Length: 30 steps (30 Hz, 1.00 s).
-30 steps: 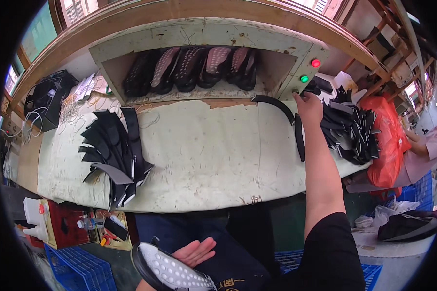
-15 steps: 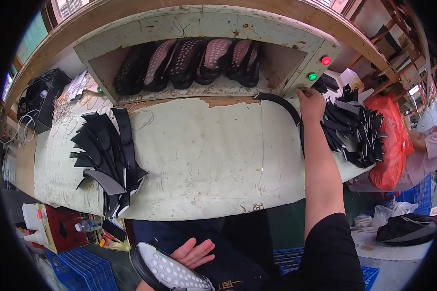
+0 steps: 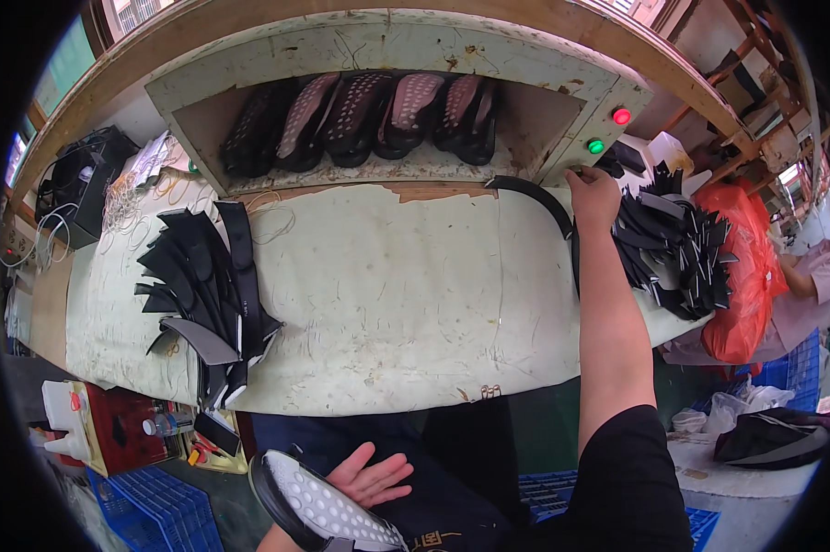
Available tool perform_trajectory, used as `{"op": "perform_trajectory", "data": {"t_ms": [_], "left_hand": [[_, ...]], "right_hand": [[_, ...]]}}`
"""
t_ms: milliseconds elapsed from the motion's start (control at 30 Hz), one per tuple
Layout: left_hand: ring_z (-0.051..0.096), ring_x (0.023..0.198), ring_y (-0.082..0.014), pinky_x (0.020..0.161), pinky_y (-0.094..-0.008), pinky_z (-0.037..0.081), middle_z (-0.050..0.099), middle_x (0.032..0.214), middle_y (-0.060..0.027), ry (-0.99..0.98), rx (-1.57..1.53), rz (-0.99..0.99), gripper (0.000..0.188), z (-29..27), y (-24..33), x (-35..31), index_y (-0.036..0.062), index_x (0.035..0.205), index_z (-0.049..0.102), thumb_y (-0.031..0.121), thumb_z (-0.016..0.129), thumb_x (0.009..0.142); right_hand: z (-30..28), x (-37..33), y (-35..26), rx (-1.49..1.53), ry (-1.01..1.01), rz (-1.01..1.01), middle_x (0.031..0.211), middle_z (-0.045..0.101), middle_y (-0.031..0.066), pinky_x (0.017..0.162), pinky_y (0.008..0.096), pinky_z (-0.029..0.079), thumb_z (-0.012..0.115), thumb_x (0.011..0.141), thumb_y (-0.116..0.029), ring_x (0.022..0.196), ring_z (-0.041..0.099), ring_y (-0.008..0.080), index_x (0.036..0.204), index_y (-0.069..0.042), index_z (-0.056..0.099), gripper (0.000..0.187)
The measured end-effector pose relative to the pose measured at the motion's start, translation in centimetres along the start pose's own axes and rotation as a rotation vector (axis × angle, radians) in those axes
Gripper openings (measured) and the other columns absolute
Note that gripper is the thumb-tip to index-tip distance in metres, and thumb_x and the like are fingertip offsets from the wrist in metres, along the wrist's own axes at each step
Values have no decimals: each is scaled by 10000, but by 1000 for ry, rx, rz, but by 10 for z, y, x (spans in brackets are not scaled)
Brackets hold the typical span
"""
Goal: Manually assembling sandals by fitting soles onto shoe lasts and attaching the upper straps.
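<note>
My left hand (image 3: 374, 477), palm up with fingers stretched out, carries a black shoe (image 3: 323, 501) with a white-dotted grey face across its palm and wrist, low in front of me. The shoe covers part of that hand. My right hand (image 3: 595, 198) reaches to the right post of the heating cabinet (image 3: 548, 170), just under a green light (image 3: 595, 146). Its fingers are pinched together there, and what they hold is hidden. A curved black strip (image 3: 539, 196) lies on the table close to my right wrist. Several dotted shoes (image 3: 351, 120) stand in the cabinet.
Black cut pieces lie in a left pile (image 3: 208, 285) and a right pile (image 3: 673, 239) on the pale tabletop (image 3: 378, 304). A red plastic bag (image 3: 737, 276) stands beyond the right pile, near another person's arm (image 3: 799, 276). Blue crates (image 3: 162, 511) sit below.
The view has shifted very slightly. My left hand's fingers are a little further apart and slightly more to the right; the right hand stays at the cabinet post.
</note>
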<state>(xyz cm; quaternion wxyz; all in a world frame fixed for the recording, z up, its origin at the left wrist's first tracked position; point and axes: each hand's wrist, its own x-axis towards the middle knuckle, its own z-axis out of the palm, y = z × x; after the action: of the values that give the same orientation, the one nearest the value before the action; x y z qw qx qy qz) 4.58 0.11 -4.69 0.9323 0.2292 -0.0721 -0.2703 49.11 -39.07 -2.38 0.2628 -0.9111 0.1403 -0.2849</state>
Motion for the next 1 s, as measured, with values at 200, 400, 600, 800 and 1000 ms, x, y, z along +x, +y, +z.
{"op": "perform_trajectory", "data": {"t_ms": [200,400,600,800,1000], "left_hand": [[229,1518,-441,1223,-612,191,177,1663,-234,-162,-389,105,733,-10,-7,8,112,1617,168,456,473,1046],[489,1384,-327,1157,-480,390,376,1579,-209,295,-337,-75,807,17,5,-20,38,1565,262,290,698,934],[537,1307,-222,1104,-361,435,514,1439,-138,558,104,-153,643,72,-6,13,21,1502,369,284,650,988],[478,1337,-183,1099,-352,421,489,1443,-111,529,220,-93,559,107,-19,-2,8,1490,381,298,559,1048],[476,1328,-184,1110,-359,410,474,1451,-101,428,359,-83,508,103,-31,-15,5,1509,343,309,388,1105]], "right_hand": [[-19,-14,0,46,-26,77,1076,768,122,919,357,532,824,793,-394,1007,729,231,1187,-52,737,530],[-144,-173,-130,712,-586,-199,1237,663,97,834,297,464,523,1041,-364,992,632,160,1290,-3,625,451],[-196,-300,-228,340,-920,-841,1270,604,213,883,414,512,811,747,-217,1054,633,303,1377,12,523,729],[-204,-322,-227,84,-1164,-596,1149,641,192,873,380,508,798,765,-174,1012,646,305,1277,1,576,585],[-196,-347,-207,436,-480,-640,818,665,129,671,337,521,801,771,-156,738,667,286,998,6,678,305]]}}
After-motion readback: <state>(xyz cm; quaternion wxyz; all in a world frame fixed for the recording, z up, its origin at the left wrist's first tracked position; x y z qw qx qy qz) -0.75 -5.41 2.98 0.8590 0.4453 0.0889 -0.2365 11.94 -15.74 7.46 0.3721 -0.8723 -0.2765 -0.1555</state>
